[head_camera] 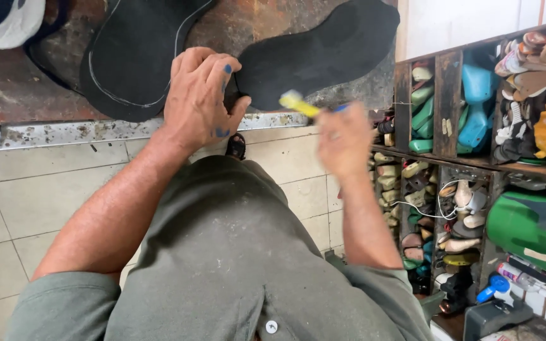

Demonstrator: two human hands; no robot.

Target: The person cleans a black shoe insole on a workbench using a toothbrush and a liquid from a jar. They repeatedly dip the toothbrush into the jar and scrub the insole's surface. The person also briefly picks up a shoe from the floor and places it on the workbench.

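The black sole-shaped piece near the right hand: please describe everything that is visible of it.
The black sole-shaped piece is a flat, matte cutout, rubber or foam by its look, with a foot-like outline. It lies flat on the worn bench top, its narrower end toward the left hand, which presses down there. The right hand, blurred, holds a yellow-and-blue tool just beside its lower edge.

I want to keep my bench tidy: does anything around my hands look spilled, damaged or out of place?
Nothing spilled. Blue ink smudges mark the left hand, which presses the black sole-shaped piece. The right hand is blurred, holding a yellow-tipped tool. The workbench looks stained and worn.
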